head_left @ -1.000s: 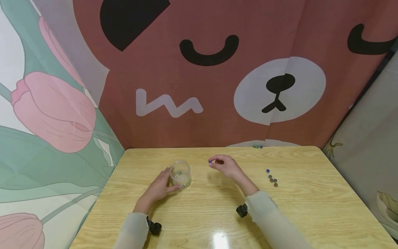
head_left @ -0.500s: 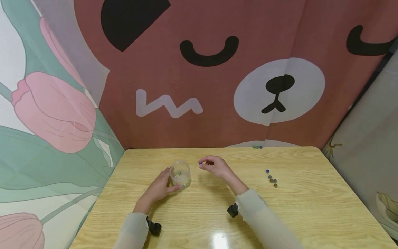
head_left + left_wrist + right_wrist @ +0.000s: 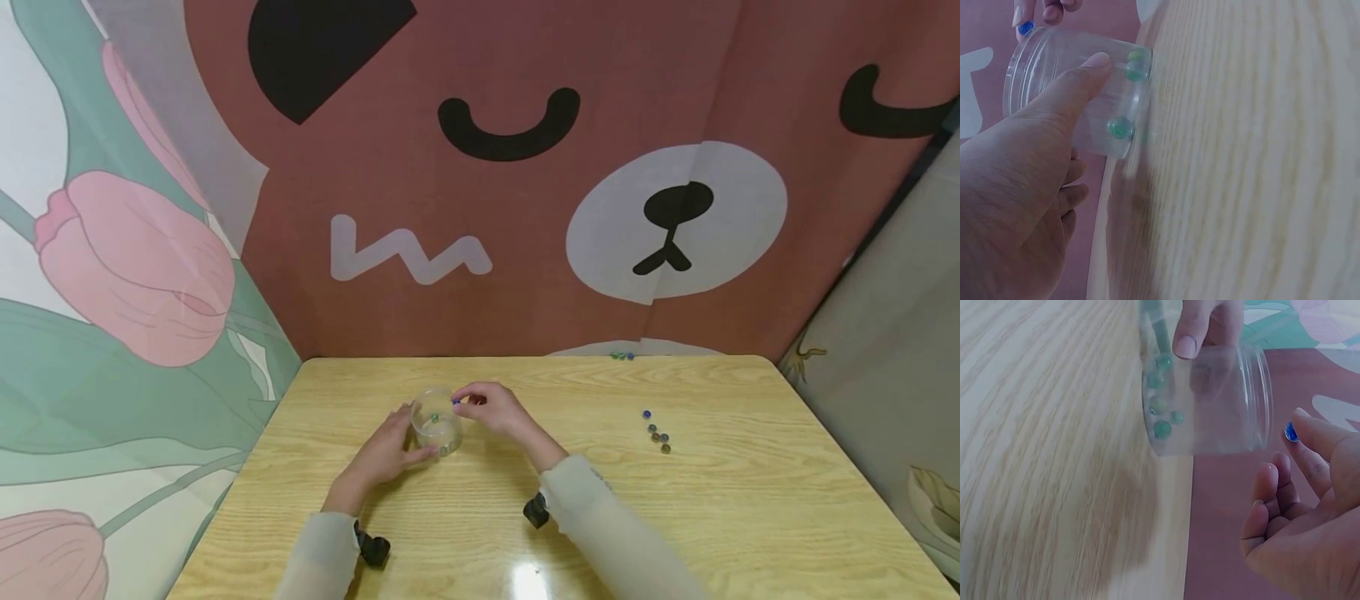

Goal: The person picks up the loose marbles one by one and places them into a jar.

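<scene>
A clear plastic jar [image 3: 429, 435] stands upright on the table, its mouth uncovered. My left hand [image 3: 386, 450] grips the jar's side, thumb across the front in the left wrist view. Green marbles [image 3: 1162, 429] lie on the jar's bottom, and the right wrist view shows several of them. Between thumb and index finger my right hand [image 3: 491, 408] pinches a blue marble [image 3: 1290, 432]. That marble is right at the jar's rim, on its right side, while the other fingers of the right hand curl loosely below.
Several loose marbles [image 3: 655, 437], blue and brownish, lie in a short line on the right part of the wooden table [image 3: 750, 500]. At the far edge sit a few more marbles [image 3: 622, 357], green and blue. A bear-print curtain [image 3: 525, 217] hangs right behind the table.
My right hand has moved left with the blue marble, from well right of the jar up to its rim. The left hand and the jar have stayed in place.
</scene>
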`<state>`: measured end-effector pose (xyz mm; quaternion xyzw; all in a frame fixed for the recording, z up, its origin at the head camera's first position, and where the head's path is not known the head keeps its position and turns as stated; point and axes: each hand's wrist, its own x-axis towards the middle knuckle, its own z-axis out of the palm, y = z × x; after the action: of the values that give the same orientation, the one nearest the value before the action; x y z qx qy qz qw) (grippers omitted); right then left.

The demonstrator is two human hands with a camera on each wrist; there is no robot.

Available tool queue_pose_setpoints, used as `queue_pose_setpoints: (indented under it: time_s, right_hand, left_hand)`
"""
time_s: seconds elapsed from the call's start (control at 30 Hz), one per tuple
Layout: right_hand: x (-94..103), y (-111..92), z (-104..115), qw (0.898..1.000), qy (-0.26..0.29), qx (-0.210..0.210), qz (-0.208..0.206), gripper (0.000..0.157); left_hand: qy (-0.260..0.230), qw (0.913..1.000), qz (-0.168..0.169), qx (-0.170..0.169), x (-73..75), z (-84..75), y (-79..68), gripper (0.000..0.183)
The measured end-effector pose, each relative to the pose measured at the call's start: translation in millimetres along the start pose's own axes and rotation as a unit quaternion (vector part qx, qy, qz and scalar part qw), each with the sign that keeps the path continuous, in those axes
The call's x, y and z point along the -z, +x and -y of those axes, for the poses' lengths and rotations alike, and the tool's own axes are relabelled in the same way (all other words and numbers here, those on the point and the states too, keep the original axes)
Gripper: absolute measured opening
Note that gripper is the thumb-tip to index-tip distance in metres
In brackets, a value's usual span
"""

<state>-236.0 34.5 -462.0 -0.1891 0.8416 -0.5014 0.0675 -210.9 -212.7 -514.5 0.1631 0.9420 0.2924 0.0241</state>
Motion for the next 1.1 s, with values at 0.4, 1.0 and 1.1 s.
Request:
queue_pose_setpoints:
  time_s: [0.4,1.0,1.1]
  right_hand:
    - [-15.4,9,0,0.999,-0.025,-0.023,0.000,0.024]
    - [-26.1,16,4,0.999,-0.033,-0.041,0.008,0.025]
    - [-26.3,16,5,0.998,-0.028,-0.049,0.010,0.028]
  left_hand:
    - [0.006,0.9999,0.004,0.009,-0.6,-0.9,1.0,0.099]
    - [0.017,0.9998,0.005,0.002,-1.6,-0.3,1.4,0.099]
    - [0.020,0.9998,0.007,0.002,-0.8,-1.4,1.6,0.098]
